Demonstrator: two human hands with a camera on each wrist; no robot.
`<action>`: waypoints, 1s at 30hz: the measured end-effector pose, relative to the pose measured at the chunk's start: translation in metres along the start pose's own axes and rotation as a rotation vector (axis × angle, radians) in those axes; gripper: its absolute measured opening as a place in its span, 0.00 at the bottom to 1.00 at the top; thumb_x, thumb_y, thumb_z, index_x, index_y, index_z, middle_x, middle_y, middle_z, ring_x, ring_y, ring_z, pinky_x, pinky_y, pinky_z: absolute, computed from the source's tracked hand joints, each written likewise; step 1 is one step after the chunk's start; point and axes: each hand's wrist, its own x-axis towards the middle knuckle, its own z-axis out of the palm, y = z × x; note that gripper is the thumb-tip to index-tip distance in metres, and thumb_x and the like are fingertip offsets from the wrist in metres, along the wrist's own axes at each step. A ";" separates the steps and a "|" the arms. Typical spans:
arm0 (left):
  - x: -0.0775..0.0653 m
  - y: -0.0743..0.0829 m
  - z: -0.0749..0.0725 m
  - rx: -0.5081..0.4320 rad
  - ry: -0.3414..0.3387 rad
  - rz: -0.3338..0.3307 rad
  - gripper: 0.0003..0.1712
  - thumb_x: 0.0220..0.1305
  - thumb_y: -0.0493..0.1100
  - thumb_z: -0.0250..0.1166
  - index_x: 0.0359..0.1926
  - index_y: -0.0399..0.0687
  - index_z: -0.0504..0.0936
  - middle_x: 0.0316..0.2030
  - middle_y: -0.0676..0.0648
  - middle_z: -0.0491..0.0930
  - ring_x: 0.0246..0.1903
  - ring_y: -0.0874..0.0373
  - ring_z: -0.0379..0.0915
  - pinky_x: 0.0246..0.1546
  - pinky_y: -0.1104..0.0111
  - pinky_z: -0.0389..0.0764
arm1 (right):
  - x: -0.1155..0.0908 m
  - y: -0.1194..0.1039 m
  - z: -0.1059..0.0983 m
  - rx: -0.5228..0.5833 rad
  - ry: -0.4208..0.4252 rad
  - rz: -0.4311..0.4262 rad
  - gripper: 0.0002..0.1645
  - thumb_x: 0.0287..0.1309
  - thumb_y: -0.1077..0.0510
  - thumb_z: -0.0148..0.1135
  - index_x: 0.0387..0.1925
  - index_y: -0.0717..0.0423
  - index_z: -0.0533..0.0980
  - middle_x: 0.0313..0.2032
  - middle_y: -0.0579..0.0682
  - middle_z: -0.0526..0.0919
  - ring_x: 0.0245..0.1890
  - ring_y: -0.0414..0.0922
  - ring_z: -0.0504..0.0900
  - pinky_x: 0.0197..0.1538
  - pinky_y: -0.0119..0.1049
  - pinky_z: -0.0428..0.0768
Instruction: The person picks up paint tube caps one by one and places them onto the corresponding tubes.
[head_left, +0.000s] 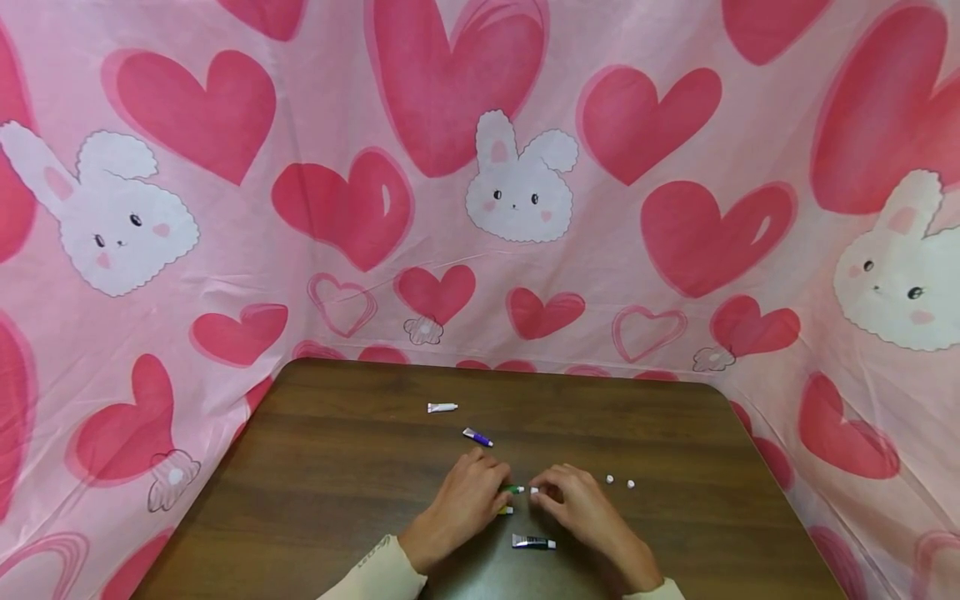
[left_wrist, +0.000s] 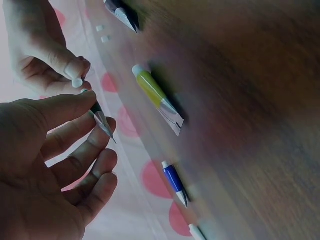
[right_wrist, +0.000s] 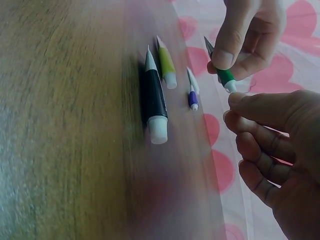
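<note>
Green tube (head_left: 514,489) sits pinched between the thumb and fingertips of the left hand (head_left: 467,496), its white end jutting past them toward the other hand and its flat silver tail sticking out the opposite side (the left thumb hides its middle in the right wrist view). The remaining left fingers are loosely bent and spread apart. Facing it, thumb and forefinger of the right hand (head_left: 576,502) close narrowly on a small white cap (head_left: 534,491), which is just beside the tube's white end with a slight gap between them. Nearest the person on the brown table (head_left: 337,467), a black tube (head_left: 532,542) lies between the two forearms, its white end to the right. A little farther off, a yellow tube (head_left: 506,510) lies just on the near side of the green one, partly covered by the left hand in the head view. Two loose white caps (head_left: 620,482) rest near each other, right of the right hand. Beyond the left fingertips lies a purple tube (head_left: 477,437), then a white tube (head_left: 442,407), and behind the table hangs pink cloth (head_left: 318,125) printed with hearts and rabbits.
</note>
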 end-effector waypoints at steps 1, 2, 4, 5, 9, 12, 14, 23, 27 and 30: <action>0.000 0.000 0.000 -0.001 0.001 0.001 0.10 0.60 0.50 0.81 0.33 0.57 0.86 0.32 0.58 0.87 0.37 0.60 0.74 0.38 0.69 0.71 | 0.000 0.000 0.000 0.001 -0.001 0.003 0.09 0.57 0.63 0.80 0.38 0.49 0.89 0.33 0.36 0.86 0.34 0.28 0.76 0.37 0.29 0.77; 0.000 0.001 0.000 0.000 0.002 0.002 0.10 0.60 0.50 0.81 0.33 0.57 0.86 0.31 0.58 0.87 0.37 0.60 0.74 0.38 0.69 0.71 | 0.001 -0.001 0.000 0.001 -0.002 0.006 0.09 0.58 0.63 0.80 0.38 0.49 0.89 0.33 0.36 0.86 0.34 0.28 0.76 0.37 0.29 0.77; 0.000 0.001 0.000 0.001 0.006 0.006 0.11 0.59 0.50 0.81 0.33 0.58 0.86 0.31 0.58 0.87 0.37 0.60 0.74 0.38 0.69 0.71 | 0.001 -0.002 0.000 -0.004 0.000 0.001 0.09 0.58 0.63 0.80 0.38 0.49 0.89 0.33 0.36 0.86 0.34 0.28 0.76 0.37 0.29 0.77; 0.000 0.001 0.000 0.001 0.008 0.009 0.11 0.59 0.50 0.81 0.33 0.58 0.86 0.31 0.58 0.87 0.37 0.60 0.75 0.38 0.68 0.72 | 0.001 -0.002 0.000 -0.003 0.001 -0.001 0.09 0.58 0.63 0.80 0.38 0.49 0.89 0.33 0.36 0.86 0.34 0.28 0.76 0.37 0.29 0.77; 0.000 0.003 0.000 0.001 0.010 0.011 0.10 0.59 0.50 0.82 0.33 0.58 0.86 0.31 0.59 0.87 0.38 0.60 0.75 0.38 0.68 0.72 | 0.003 -0.003 0.002 -0.007 0.012 -0.016 0.09 0.57 0.63 0.80 0.38 0.50 0.89 0.32 0.37 0.86 0.34 0.30 0.78 0.37 0.29 0.77; 0.000 0.004 0.000 0.003 0.004 0.006 0.10 0.59 0.50 0.81 0.33 0.58 0.87 0.32 0.59 0.87 0.38 0.60 0.75 0.37 0.69 0.72 | 0.003 -0.005 0.002 -0.012 0.013 -0.018 0.09 0.57 0.63 0.81 0.38 0.51 0.89 0.32 0.37 0.87 0.34 0.30 0.78 0.37 0.29 0.77; 0.000 0.005 0.001 0.006 -0.001 0.004 0.10 0.59 0.50 0.81 0.34 0.58 0.87 0.32 0.59 0.87 0.38 0.60 0.75 0.38 0.69 0.72 | 0.003 -0.005 0.003 -0.017 0.008 -0.018 0.08 0.57 0.63 0.81 0.38 0.51 0.89 0.32 0.37 0.87 0.34 0.30 0.77 0.37 0.29 0.77; 0.000 0.005 0.000 0.002 -0.005 0.009 0.10 0.60 0.50 0.81 0.34 0.58 0.87 0.32 0.59 0.88 0.38 0.60 0.75 0.37 0.69 0.71 | 0.004 -0.005 0.003 -0.015 -0.012 -0.026 0.09 0.57 0.63 0.81 0.37 0.51 0.88 0.32 0.37 0.86 0.34 0.29 0.76 0.36 0.28 0.76; -0.001 0.005 0.000 0.002 0.009 0.018 0.10 0.59 0.50 0.81 0.33 0.58 0.86 0.31 0.59 0.87 0.37 0.60 0.75 0.36 0.70 0.71 | 0.004 -0.005 0.005 -0.015 -0.009 -0.036 0.09 0.56 0.63 0.81 0.37 0.50 0.88 0.31 0.36 0.85 0.33 0.28 0.75 0.36 0.27 0.75; -0.001 0.005 0.000 0.002 0.004 0.016 0.10 0.60 0.50 0.81 0.33 0.58 0.87 0.32 0.59 0.87 0.37 0.60 0.74 0.36 0.70 0.71 | 0.004 -0.004 0.005 -0.013 -0.015 -0.035 0.08 0.56 0.62 0.81 0.37 0.50 0.88 0.31 0.36 0.85 0.33 0.28 0.74 0.36 0.27 0.75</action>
